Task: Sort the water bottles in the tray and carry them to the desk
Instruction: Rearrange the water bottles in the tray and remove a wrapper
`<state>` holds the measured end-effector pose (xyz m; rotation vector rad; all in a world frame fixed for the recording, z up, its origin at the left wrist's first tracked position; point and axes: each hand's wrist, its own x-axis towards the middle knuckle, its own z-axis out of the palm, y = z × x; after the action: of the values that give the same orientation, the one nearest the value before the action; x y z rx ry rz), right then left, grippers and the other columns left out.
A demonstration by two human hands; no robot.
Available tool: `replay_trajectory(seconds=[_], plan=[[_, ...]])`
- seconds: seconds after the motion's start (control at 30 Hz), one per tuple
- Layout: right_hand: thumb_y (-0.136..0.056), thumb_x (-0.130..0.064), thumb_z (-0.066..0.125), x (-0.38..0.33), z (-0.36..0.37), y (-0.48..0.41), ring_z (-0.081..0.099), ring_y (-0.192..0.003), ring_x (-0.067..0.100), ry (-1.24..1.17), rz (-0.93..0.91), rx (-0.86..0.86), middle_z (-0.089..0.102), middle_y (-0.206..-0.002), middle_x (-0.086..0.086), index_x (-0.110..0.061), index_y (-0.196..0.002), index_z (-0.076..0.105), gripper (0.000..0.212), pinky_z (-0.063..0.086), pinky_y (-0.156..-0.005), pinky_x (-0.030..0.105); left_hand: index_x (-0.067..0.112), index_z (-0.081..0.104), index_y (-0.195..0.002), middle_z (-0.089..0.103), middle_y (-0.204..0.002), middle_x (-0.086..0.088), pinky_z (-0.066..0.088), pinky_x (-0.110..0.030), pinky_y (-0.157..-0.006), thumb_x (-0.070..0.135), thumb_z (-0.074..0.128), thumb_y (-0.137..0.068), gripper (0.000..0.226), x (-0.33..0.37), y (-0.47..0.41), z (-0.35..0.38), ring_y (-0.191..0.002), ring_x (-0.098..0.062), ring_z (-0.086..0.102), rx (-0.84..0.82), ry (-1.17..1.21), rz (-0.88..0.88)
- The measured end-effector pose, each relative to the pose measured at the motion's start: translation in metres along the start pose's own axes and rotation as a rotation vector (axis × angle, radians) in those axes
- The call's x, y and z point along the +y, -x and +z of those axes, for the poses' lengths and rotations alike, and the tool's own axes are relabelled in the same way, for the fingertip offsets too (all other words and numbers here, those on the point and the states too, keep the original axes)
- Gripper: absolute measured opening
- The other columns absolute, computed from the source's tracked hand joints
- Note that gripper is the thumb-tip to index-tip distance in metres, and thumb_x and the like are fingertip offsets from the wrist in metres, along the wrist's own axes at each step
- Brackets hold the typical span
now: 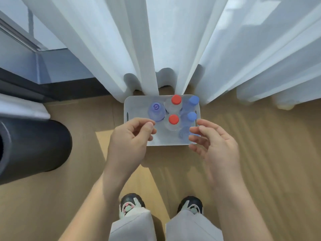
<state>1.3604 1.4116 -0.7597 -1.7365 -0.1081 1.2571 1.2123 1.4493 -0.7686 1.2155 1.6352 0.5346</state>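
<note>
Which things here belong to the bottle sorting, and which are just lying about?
Job: white plastic tray; two red-capped clear bottles; three blue-capped bottles; left hand; right hand.
Lying about: white curtains; black cylinder.

A home room: white curtains (173, 40) over wooden floor (260, 153).

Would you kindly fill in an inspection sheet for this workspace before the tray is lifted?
Surface: wooden floor, sunlit stripes.
Job's things: white tray on the floor, holding upright bottles; two red caps, three blue caps.
Clutter: dark cylinder lying at left.
Grippers: left hand and right hand above the tray's near edge, both empty.
Cables: nothing seen.
Surroundings: white curtain behind the tray; desk not in view.
</note>
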Motion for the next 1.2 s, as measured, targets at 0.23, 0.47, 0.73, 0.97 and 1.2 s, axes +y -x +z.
replay_trajectory(seconds=[0.23, 0.47, 0.73, 0.97, 1.2], plan=[[-0.087, -0.01, 0.052, -0.007, 0.02, -0.066, 0.061, -0.059, 0.011, -0.035, -0.12, -0.164, 0.068, -0.061, -0.003, -0.015, -0.086, 0.067, 0.015, 0.052, -0.055, 0.023, 0.018, 0.069, -0.084, 0.069, -0.076, 0.006, 0.051, -0.024, -0.068, 0.022, 0.054, -0.09, 0.017, -0.035, -0.069, 0.015, -0.071, -0.01, 0.063, 0.08, -0.101, 0.117], [-0.088, -0.014, 0.053, 0.0, 0.035, -0.107, 0.063, -0.062, 0.013, 0.043, -0.215, -0.351, 0.07, -0.07, -0.001, -0.015, -0.086, 0.069, 0.016, 0.053, -0.061, 0.026, 0.028, 0.039, -0.14, 0.047, -0.142, 0.003, 0.035, -0.028, -0.1, 0.026, 0.056, -0.087, 0.055, -0.067, -0.148, 0.058, -0.126, -0.018, 0.047, -0.169, -0.777, 0.307], [-0.09, -0.015, 0.052, 0.003, 0.03, -0.082, 0.063, -0.07, 0.017, 0.058, -0.184, -0.327, 0.069, -0.076, 0.002, -0.016, -0.087, 0.067, 0.015, 0.052, -0.063, 0.028, 0.018, 0.05, -0.114, 0.064, -0.109, -0.011, 0.047, -0.035, -0.079, 0.016, 0.055, -0.087, 0.027, -0.089, -0.139, 0.073, -0.096, -0.032, 0.057, -0.104, -0.781, 0.239], [-0.089, -0.012, 0.05, 0.001, 0.02, -0.073, 0.061, -0.065, 0.015, 0.121, -0.33, -0.297, 0.068, -0.073, 0.002, -0.014, -0.09, 0.067, 0.017, 0.051, -0.059, 0.025, 0.018, 0.056, -0.111, 0.062, -0.107, -0.009, 0.043, -0.03, -0.075, 0.025, 0.062, -0.086, 0.026, -0.081, -0.14, 0.032, -0.092, -0.027, 0.055, 0.014, -0.625, 0.192], [-0.089, -0.013, 0.051, 0.018, 0.043, -0.077, 0.067, -0.089, 0.021, 0.452, -0.325, -0.363, 0.07, -0.098, 0.008, -0.016, -0.107, 0.065, 0.022, 0.055, -0.083, 0.04, 0.02, 0.066, -0.104, 0.067, -0.099, -0.004, 0.052, -0.033, -0.081, 0.022, 0.067, -0.082, 0.021, -0.054, -0.114, -0.045, -0.088, -0.024, 0.063, 0.03, -0.437, 0.197]])
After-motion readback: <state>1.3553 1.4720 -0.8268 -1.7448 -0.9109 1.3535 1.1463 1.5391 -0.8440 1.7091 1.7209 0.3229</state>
